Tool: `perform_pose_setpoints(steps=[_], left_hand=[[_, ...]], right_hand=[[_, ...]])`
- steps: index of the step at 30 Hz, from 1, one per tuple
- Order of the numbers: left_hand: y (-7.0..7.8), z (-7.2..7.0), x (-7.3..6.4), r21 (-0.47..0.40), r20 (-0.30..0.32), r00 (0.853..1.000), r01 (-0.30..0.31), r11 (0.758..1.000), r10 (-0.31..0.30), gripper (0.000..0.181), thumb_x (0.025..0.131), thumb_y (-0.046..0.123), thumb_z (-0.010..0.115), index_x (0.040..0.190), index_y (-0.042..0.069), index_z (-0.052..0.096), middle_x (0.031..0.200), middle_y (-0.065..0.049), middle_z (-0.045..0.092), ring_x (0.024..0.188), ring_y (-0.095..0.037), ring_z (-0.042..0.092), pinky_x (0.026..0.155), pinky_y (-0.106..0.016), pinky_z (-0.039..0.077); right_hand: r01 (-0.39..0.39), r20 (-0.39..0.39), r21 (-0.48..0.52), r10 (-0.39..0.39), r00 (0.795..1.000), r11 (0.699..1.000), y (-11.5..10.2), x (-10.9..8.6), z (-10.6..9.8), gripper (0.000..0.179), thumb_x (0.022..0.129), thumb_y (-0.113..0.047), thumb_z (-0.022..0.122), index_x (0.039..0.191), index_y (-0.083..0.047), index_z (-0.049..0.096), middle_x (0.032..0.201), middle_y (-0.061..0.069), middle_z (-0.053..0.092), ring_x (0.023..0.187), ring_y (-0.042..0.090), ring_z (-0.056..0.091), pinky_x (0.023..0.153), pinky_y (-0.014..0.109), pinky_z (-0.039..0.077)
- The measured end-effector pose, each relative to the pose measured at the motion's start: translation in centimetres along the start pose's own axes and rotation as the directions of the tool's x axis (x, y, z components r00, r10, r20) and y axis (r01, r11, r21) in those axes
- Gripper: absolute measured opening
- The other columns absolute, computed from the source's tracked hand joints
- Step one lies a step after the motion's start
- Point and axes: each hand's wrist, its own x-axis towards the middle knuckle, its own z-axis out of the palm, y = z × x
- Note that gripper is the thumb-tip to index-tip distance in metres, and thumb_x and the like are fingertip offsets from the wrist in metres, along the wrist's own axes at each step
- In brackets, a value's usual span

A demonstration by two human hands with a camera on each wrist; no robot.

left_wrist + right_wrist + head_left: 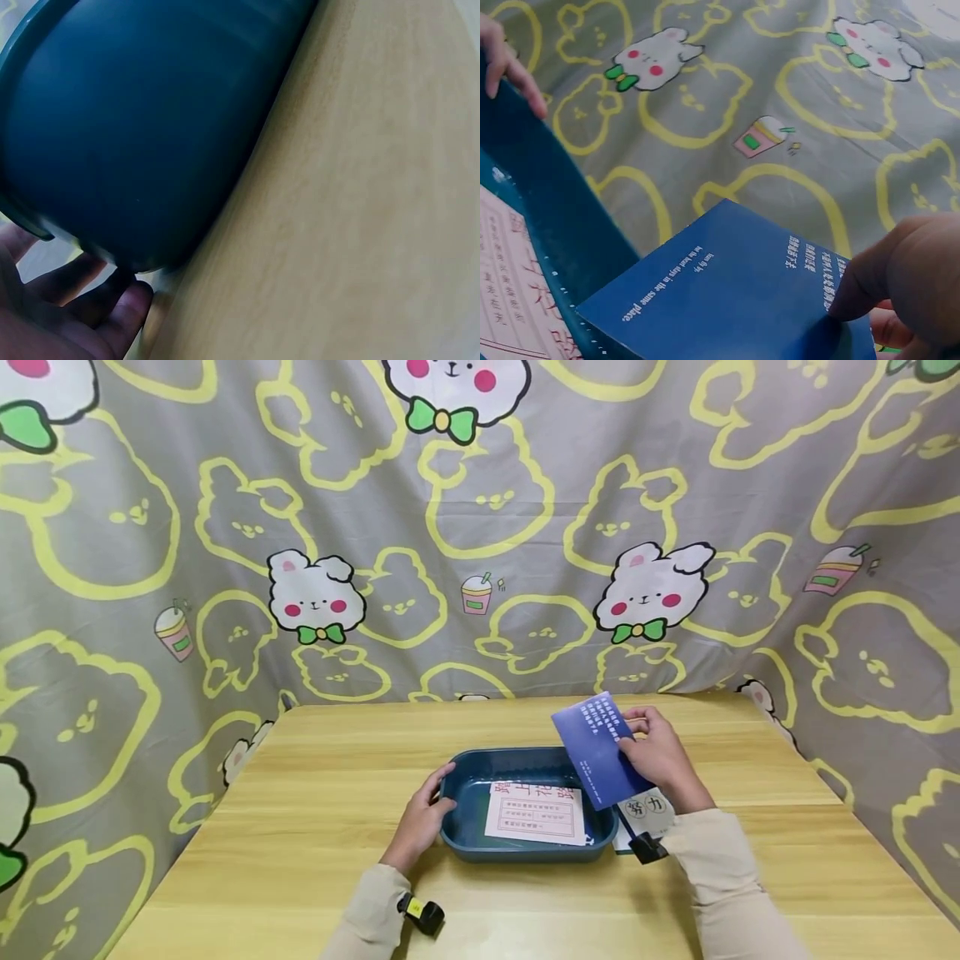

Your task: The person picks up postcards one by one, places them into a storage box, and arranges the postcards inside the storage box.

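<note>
A blue card [596, 752] with white printed writing is pinched between thumb and fingers of my right hand [660, 756]. The card tilts above the right end of a dark teal tray [517, 855]. My left hand [422, 818] holds the tray's left end; in the left wrist view, its fingers [127, 307] touch the tray's outer wall [142, 135]. Inside the tray lies a white card [534, 817] with red characters. The right wrist view shows the blue card [727, 292] close up, with the thumb across its printed corner.
A pale card [651, 810] with dark round characters lies on the wooden table [300, 827] just right of the tray, partly covered by the right wrist's strap. Behind the table hangs a grey curtain [405, 677] with cartoon rabbits.
</note>
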Motion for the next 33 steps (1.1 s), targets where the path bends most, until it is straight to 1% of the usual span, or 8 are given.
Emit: perform_pose_setpoints(steps=[2, 7, 9, 14, 17, 22, 30, 33], left_hand=[[0.0, 0.1, 0.0, -0.010, -0.002, 1.000, 0.008, 1.000, -0.008, 0.054, 0.092, 0.004, 0.050, 0.144, 0.020, 0.048, 0.152, -0.016, 0.035, 0.137, -0.043, 0.032, 0.104, -0.061, 0.031], [0.0, 0.1, 0.0, -0.025, 0.005, 1.000, -0.022, 0.999, 0.022, 0.055, 0.090, 0.002, 0.051, 0.144, 0.016, 0.048, 0.150, -0.019, 0.036, 0.136, -0.043, 0.033, 0.105, -0.058, 0.032], [0.0, 0.1, 0.0, -0.026, 0.006, 0.999, -0.037, 0.999, 0.037, 0.055, 0.090, 0.001, 0.051, 0.143, 0.014, 0.048, 0.150, -0.020, 0.037, 0.136, -0.043, 0.033, 0.105, -0.058, 0.032], [-0.1, -0.1, 0.0, -0.023, 0.001, 1.000, -0.030, 0.999, 0.030, 0.054, 0.091, 0.001, 0.051, 0.143, 0.014, 0.048, 0.150, -0.019, 0.036, 0.137, -0.043, 0.032, 0.106, -0.058, 0.030], [-0.1, -0.1, 0.1, -0.018, 0.000, 1.000, -0.026, 1.000, 0.026, 0.054, 0.091, 0.001, 0.051, 0.143, 0.015, 0.048, 0.151, -0.018, 0.036, 0.137, -0.042, 0.031, 0.107, -0.058, 0.029], [0.1, -0.2, 0.0, -0.012, -0.002, 1.000, -0.022, 1.000, 0.022, 0.054, 0.092, 0.003, 0.051, 0.144, 0.016, 0.047, 0.152, -0.017, 0.035, 0.139, -0.041, 0.030, 0.108, -0.058, 0.028], [0.3, -0.2, -0.2, -0.008, -0.001, 1.000, -0.012, 1.000, 0.012, 0.054, 0.092, 0.004, 0.052, 0.144, 0.017, 0.047, 0.152, -0.018, 0.034, 0.138, -0.042, 0.030, 0.107, -0.059, 0.029], [0.2, -0.2, -0.1, -0.011, 0.001, 1.000, -0.018, 1.000, 0.018, 0.054, 0.092, 0.003, 0.052, 0.144, 0.017, 0.048, 0.152, -0.019, 0.034, 0.138, -0.042, 0.030, 0.107, -0.059, 0.029]], right_hand=[[0.004, 0.028, 0.002, -0.004, 1.000, 1.000, 0.1, 0.1, 0.3, 0.042, 0.089, 0.000, 0.052, 0.129, 0.004, 0.042, 0.110, 0.021, 0.059, 0.088, 0.028, 0.055, 0.069, 0.034, 0.045], [0.009, 0.089, -0.006, -0.008, 0.996, 1.000, 0.1, 0.3, 1.2, 0.040, 0.089, 0.000, 0.052, 0.128, 0.003, 0.043, 0.109, 0.022, 0.058, 0.082, 0.026, 0.058, 0.064, 0.033, 0.049], [0.016, 0.112, -0.011, -0.014, 0.994, 1.000, -0.1, 0.3, 1.5, 0.041, 0.088, 0.001, 0.053, 0.128, 0.003, 0.044, 0.109, 0.023, 0.057, 0.082, 0.027, 0.059, 0.063, 0.034, 0.051], [0.032, 0.180, -0.027, -0.027, 0.983, 0.999, -0.4, 0.5, 2.4, 0.040, 0.088, 0.002, 0.054, 0.127, 0.001, 0.047, 0.110, 0.023, 0.056, 0.085, 0.029, 0.061, 0.063, 0.036, 0.055], [0.062, 0.225, -0.046, -0.050, 0.973, 0.997, -0.5, 0.7, 2.9, 0.039, 0.087, 0.006, 0.054, 0.126, 0.001, 0.049, 0.108, 0.022, 0.056, 0.083, 0.028, 0.061, 0.064, 0.036, 0.055], [0.133, 0.285, -0.071, -0.108, 0.953, 0.989, -0.7, 0.8, 3.7, 0.040, 0.082, 0.012, 0.055, 0.121, 0.001, 0.054, 0.101, 0.019, 0.057, 0.077, 0.025, 0.059, 0.062, 0.035, 0.054], [0.191, 0.356, -0.129, -0.134, 0.925, 0.973, -0.7, 0.8, 5.0, 0.039, 0.080, 0.010, 0.057, 0.116, -0.003, 0.059, 0.090, 0.011, 0.053, 0.074, 0.023, 0.053, 0.061, 0.031, 0.046], [0.224, 0.393, -0.144, -0.152, 0.907, 0.964, -0.6, 0.8, 5.5, 0.039, 0.079, 0.011, 0.058, 0.115, -0.005, 0.061, 0.087, 0.009, 0.051, 0.075, 0.022, 0.050, 0.063, 0.031, 0.042]])
